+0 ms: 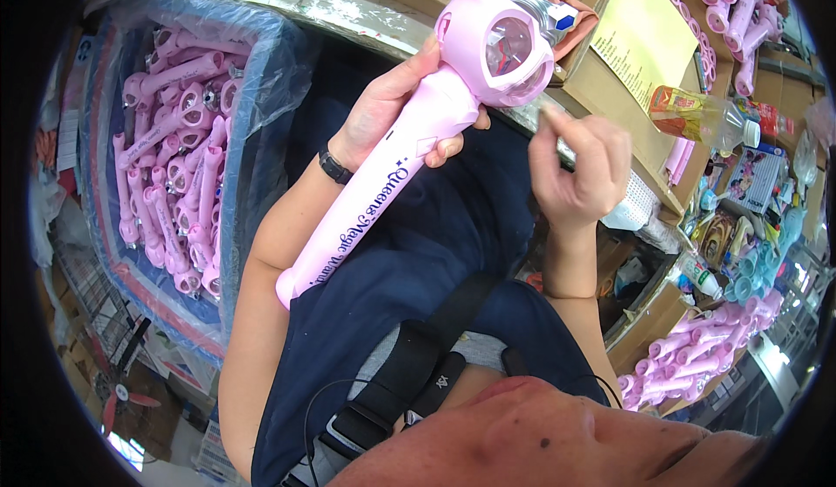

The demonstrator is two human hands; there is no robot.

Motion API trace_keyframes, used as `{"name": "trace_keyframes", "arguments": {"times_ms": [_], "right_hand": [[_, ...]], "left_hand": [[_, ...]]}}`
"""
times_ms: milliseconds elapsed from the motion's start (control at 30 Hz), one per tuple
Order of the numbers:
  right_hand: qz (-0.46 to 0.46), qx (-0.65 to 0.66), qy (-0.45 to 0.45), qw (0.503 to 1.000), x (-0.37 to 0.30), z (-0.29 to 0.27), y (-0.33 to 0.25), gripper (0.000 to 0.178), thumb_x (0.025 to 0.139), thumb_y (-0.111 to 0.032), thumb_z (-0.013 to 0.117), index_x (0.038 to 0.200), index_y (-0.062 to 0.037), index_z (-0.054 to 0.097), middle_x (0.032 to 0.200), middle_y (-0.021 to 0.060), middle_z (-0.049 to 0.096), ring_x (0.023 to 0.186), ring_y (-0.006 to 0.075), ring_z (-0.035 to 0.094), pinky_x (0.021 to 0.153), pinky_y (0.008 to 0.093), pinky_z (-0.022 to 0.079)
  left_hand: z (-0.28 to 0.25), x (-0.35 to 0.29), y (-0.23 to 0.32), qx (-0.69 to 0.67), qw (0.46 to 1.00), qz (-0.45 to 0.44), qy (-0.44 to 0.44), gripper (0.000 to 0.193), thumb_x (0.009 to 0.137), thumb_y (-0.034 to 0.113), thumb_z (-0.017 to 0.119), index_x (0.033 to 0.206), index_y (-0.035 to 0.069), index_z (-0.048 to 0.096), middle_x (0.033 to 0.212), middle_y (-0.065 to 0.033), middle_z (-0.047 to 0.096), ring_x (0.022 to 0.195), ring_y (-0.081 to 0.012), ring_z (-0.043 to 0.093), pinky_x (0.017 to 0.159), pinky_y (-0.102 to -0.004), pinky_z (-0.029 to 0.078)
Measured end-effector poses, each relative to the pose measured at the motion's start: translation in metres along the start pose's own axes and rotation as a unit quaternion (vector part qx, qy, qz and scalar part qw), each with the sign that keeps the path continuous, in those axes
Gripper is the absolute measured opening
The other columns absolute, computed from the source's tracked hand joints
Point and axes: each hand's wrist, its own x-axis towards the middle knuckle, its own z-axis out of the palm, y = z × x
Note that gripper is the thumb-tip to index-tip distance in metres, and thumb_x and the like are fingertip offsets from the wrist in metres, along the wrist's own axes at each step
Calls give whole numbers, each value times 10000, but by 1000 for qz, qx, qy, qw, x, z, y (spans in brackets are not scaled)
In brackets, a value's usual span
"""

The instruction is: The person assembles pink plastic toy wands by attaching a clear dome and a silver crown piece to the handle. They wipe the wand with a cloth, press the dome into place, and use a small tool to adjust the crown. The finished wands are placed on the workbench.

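A pink toy wand [370, 195] lies slantwise across my lap, its handle end toward my left forearm. My left hand [392, 104] is wrapped round its neck, just under the round head. The head [475, 43] has clear windows with something red inside, and a silver crown piece with a blue gem [564, 24] tops it. Dark printing runs along the handle. Right of the head and apart from it, my right hand [582, 167] is closed, with thumb and fingers curled together; whatever they may hold is hidden.
At left stands a plastic-lined blue bin [239, 139] full of pink wands [174, 165]. The workbench ahead bears an orange cloth [575, 43], a yellow paper sheet [644, 39] and a clear bottle [701, 120]. More pink wand parts [697, 356] are heaped at lower right.
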Motion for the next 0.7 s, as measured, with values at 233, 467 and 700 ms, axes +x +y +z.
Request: {"name": "trace_keyframes", "arguments": {"times_ms": [233, 467, 700], "right_hand": [[203, 272, -6, 940, -7, -1, -4, 235, 835, 33, 615, 1065, 7, 579, 894, 102, 629, 821, 189, 625, 760, 286, 495], [298, 444, -19, 844, -11, 6, -1, 195, 974, -81, 420, 1140, 20, 433, 1110, 231, 599, 920, 247, 642, 827, 316, 490], [148, 249, -73, 954, -8, 6, 0, 194, 939, 10, 430, 1131, 33, 444, 1125, 241, 586, 908, 221, 635, 827, 317, 509]], "left_hand": [[-1, 1, 0, -6, 1000, 4, -6, 516, 961, 499, 334, 1295, 115, 425, 969, -232, 591, 528, -233, 635, 422, -259, 514], [-3, 1, 0, -17, 1000, -2, -7, 519, 955, 495, 360, 1269, 90, 440, 956, -228, 602, 552, -239, 644, 450, -274, 542], [-4, 3, 0, -25, 999, 5, -36, 521, 944, 489, 407, 1213, 48, 479, 910, -212, 632, 579, -239, 650, 470, -296, 561]]}}
